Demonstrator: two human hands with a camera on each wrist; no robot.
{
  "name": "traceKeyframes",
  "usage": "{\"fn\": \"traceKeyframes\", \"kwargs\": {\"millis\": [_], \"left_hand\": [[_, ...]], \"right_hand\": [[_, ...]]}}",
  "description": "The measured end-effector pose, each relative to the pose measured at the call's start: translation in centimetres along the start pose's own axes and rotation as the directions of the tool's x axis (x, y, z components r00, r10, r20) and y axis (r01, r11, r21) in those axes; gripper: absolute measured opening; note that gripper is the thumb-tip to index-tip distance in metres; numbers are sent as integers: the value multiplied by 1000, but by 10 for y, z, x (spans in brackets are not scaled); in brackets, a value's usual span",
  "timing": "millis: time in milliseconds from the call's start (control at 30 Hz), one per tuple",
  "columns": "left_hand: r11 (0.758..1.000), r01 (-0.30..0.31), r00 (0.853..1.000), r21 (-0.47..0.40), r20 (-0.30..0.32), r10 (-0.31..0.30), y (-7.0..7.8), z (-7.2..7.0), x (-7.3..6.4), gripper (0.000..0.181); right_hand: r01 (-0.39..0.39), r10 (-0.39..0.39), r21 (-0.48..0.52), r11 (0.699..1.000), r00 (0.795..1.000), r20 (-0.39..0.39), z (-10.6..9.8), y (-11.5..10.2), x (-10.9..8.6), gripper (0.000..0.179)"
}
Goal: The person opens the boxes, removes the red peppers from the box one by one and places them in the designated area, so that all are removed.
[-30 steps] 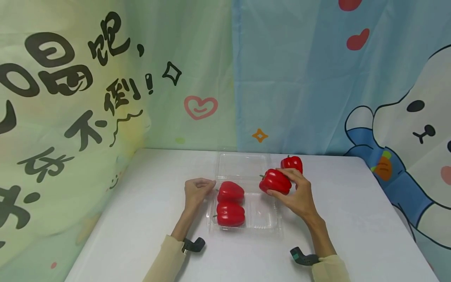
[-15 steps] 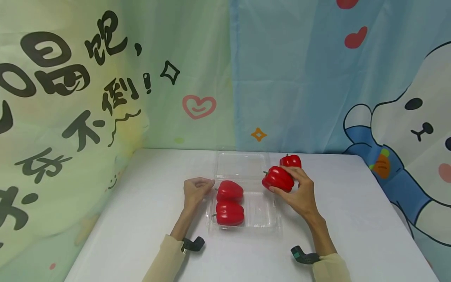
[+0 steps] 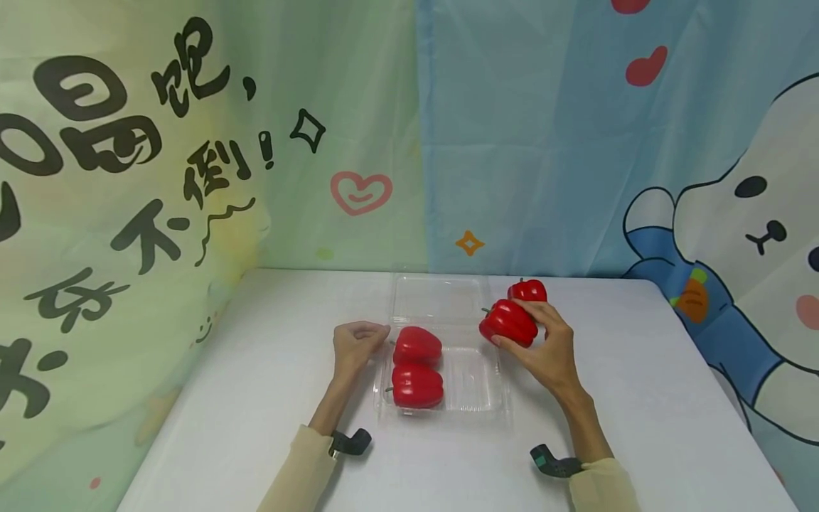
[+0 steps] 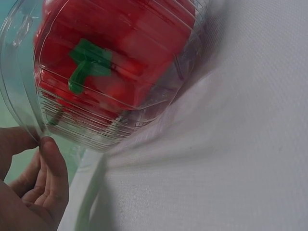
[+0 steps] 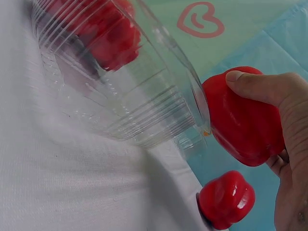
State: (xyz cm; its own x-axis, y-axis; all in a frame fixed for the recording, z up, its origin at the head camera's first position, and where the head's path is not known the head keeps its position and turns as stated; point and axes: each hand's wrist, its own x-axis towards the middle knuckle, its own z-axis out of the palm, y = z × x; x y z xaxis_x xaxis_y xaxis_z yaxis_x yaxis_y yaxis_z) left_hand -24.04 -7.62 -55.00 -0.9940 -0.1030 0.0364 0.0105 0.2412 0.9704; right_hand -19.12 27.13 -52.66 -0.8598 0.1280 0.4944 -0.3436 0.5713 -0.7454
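Observation:
An open clear plastic clamshell container (image 3: 473, 380) lies on the white table, its lid (image 3: 440, 299) folded back toward the curtain. Two red bell peppers sit in its left half, a rear one (image 3: 417, 346) and a front one (image 3: 417, 386). My left hand (image 3: 357, 347) pinches the container's left rim between thumb and forefinger, plainly seen in the left wrist view. Above the container's right rear edge, my right hand (image 3: 547, 350) grips another red bell pepper (image 3: 507, 323), its stem pointing left. One more bell pepper (image 3: 527, 290) rests on the table behind it, partly covered by the held one.
A printed curtain (image 3: 512, 142) hangs right behind the table's back edge. The white table (image 3: 269, 341) extends to both sides of the container. A dark wrist camera (image 3: 350, 442) is strapped to the left wrist, another (image 3: 553, 462) to the right wrist.
My right hand has drawn the held bell pepper a little to the right and slightly back, from over the container toward its right edge. The left hand keeps its pinch on the rim.

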Motion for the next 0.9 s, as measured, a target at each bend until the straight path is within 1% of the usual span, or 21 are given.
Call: {"fn": "traceKeyframes", "kwargs": {"millis": [167, 367, 500, 700, 900], "left_hand": [[1000, 2, 1000, 6, 0, -2, -1, 0, 0, 20], [1000, 9, 1000, 8, -1, -9, -4, 0, -1, 20], [1000, 16, 1000, 10, -1, -16, -3, 1, -1, 20], [1000, 1, 1000, 10, -5, -1, -3, 1, -1, 19], [1000, 11, 1000, 13, -11, -11, -1, 1, -1, 20]], "right_hand": [[-5, 5, 5, 1000, 1000, -17, -2, 1, 0, 78], [-31, 30, -9, 999, 999, -41, -6, 1, -2, 77], [-34, 34, -17, 999, 998, -53, -8, 4, -1, 77], [-31, 28, -46, 998, 998, -63, -11, 7, 1, 78], [-47, 43, -51, 998, 996, -76, -13, 10, 1, 78]]}}
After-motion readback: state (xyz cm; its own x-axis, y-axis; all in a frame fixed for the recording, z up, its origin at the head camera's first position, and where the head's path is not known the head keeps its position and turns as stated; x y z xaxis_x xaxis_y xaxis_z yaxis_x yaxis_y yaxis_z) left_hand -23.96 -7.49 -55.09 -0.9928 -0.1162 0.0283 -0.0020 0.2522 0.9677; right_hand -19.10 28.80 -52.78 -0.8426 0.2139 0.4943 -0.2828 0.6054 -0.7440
